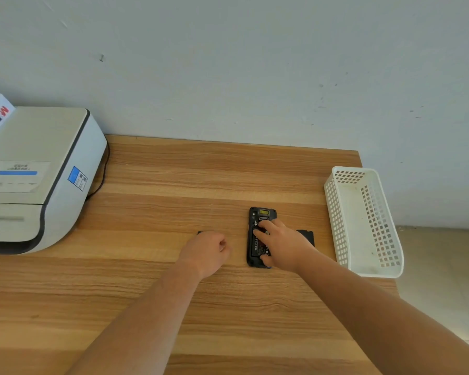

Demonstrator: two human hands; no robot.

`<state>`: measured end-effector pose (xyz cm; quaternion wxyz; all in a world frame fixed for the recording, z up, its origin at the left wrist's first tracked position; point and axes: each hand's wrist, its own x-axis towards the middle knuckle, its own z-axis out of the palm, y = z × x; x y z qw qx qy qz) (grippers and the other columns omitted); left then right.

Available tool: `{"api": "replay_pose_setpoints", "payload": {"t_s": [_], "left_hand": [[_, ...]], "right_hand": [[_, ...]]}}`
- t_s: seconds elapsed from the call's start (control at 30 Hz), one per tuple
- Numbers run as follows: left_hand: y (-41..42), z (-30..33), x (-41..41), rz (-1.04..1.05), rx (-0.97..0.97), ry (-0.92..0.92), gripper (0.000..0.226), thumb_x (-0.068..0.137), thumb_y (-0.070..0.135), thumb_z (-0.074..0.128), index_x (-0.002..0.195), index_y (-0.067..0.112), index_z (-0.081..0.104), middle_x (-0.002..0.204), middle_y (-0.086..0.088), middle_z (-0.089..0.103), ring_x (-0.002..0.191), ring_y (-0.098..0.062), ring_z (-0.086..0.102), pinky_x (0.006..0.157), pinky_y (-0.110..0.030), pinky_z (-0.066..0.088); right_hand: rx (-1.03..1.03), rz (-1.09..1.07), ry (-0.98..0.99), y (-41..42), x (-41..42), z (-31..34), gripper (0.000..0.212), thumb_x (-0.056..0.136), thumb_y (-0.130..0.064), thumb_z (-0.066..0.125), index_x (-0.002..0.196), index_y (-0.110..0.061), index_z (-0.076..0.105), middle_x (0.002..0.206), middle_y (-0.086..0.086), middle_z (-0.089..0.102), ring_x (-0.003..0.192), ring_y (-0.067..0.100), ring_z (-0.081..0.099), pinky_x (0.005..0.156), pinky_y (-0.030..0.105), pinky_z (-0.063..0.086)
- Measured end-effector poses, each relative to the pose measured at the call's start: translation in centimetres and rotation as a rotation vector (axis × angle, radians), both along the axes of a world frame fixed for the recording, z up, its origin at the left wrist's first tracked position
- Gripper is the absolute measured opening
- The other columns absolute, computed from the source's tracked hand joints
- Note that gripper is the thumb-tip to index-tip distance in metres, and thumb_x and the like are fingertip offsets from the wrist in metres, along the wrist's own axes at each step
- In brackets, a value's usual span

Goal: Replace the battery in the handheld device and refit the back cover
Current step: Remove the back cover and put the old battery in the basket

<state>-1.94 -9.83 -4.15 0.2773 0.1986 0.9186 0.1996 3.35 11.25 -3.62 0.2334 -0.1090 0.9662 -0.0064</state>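
The black handheld device (pixel 261 215) lies face down on the wooden table (pixel 152 293) with its back open. A black battery (pixel 257 246) with a printed label sits in the open compartment. My right hand (pixel 280 243) rests on the device, fingertips at the battery's far end and thumb at its near end. To the left, my left hand (pixel 206 251) is curled on the table over a small black part (pixel 199 233); only one corner of it shows. Another flat black part (pixel 307 237) lies on the table right of the device, partly hidden by my right hand.
A white perforated plastic basket (pixel 363 226) stands at the table's right edge, close to my right forearm. A large white printer (pixel 38 180) with a black cable fills the left back. The wall runs along the table's far edge.
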Motion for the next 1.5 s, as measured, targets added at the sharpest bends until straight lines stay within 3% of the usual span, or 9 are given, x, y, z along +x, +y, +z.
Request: {"api": "replay_pose_setpoints", "payload": {"t_s": [0.43, 0.77, 0.83, 0.93, 1.1, 1.33, 1.5], "left_hand": [[1.1, -0.2, 0.1, -0.010, -0.012, -0.008, 0.023, 0.095, 0.038, 0.052, 0.091, 0.021, 0.067, 0.089, 0.006, 0.066, 0.081, -0.011, 0.063, 0.076, -0.035, 0.057], [1.3, 0.1, 0.4, -0.013, -0.027, 0.006, 0.025, 0.096, 0.039, 0.051, 0.088, 0.019, 0.065, 0.085, 0.006, 0.064, 0.079, -0.013, 0.063, 0.074, -0.035, 0.056], [1.2, 0.3, 0.5, -0.008, -0.023, 0.008, 0.025, 0.096, 0.038, 0.052, 0.087, 0.019, 0.065, 0.084, 0.005, 0.065, 0.078, -0.014, 0.062, 0.073, -0.034, 0.056], [1.0, 0.7, 0.5, -0.018, -0.029, 0.021, 0.024, 0.095, 0.037, 0.051, 0.091, 0.018, 0.066, 0.087, 0.005, 0.065, 0.079, -0.014, 0.062, 0.074, -0.035, 0.056], [0.7, 1.8, 0.2, -0.031, -0.056, 0.065, 0.026, 0.095, 0.042, 0.050, 0.094, 0.020, 0.064, 0.089, 0.005, 0.063, 0.082, -0.015, 0.061, 0.075, -0.035, 0.055], [0.1, 2.2, 0.2, -0.084, -0.102, 0.170, 0.029, 0.096, 0.045, 0.046, 0.102, 0.022, 0.062, 0.097, 0.006, 0.061, 0.089, -0.014, 0.055, 0.081, -0.035, 0.050], [-0.1, 1.9, 1.2, -0.057, -0.089, 0.227, 0.029, 0.098, 0.043, 0.044, 0.106, 0.021, 0.061, 0.104, 0.004, 0.061, 0.093, -0.015, 0.050, 0.086, -0.035, 0.047]], "right_hand": [[0.016, 0.039, 0.018, -0.5, -0.4, -0.9, 0.065, 0.085, -0.039, 0.056, 0.140, -0.010, 0.039, 0.145, 0.009, 0.038, 0.128, 0.027, 0.037, 0.086, 0.040, 0.054], [-0.090, 0.008, 0.053, 0.1, 0.5, -0.8, 0.075, 0.083, -0.042, 0.056, 0.148, -0.016, 0.029, 0.151, 0.003, 0.033, 0.137, 0.024, 0.031, 0.106, 0.042, 0.039], [-0.140, -0.087, 0.081, -0.3, 1.1, -0.7, 0.074, 0.083, -0.043, 0.055, 0.148, -0.017, 0.031, 0.150, 0.003, 0.034, 0.137, 0.023, 0.031, 0.108, 0.041, 0.037], [-0.208, -0.417, 0.131, -1.7, 1.6, -0.6, 0.062, 0.086, -0.047, 0.052, 0.140, -0.019, 0.041, 0.138, 0.003, 0.040, 0.126, 0.024, 0.037, 0.101, 0.040, 0.042], [-0.234, -0.812, 0.036, -4.3, 1.3, -0.6, 0.053, 0.090, -0.048, 0.053, 0.135, -0.022, 0.040, 0.135, 0.008, 0.034, 0.124, 0.028, 0.037, 0.089, 0.039, 0.049], [-0.205, -0.950, 0.006, -6.0, 0.3, -0.7, 0.049, 0.088, -0.037, 0.056, 0.130, -0.020, 0.038, 0.126, 0.012, 0.037, 0.111, 0.032, 0.046, 0.072, 0.033, 0.042], [-0.250, -1.014, 0.006, -5.9, -0.1, -0.7, 0.052, 0.084, -0.036, 0.063, 0.128, -0.021, 0.040, 0.118, 0.010, 0.038, 0.100, 0.028, 0.051, 0.074, 0.034, 0.050]]}}
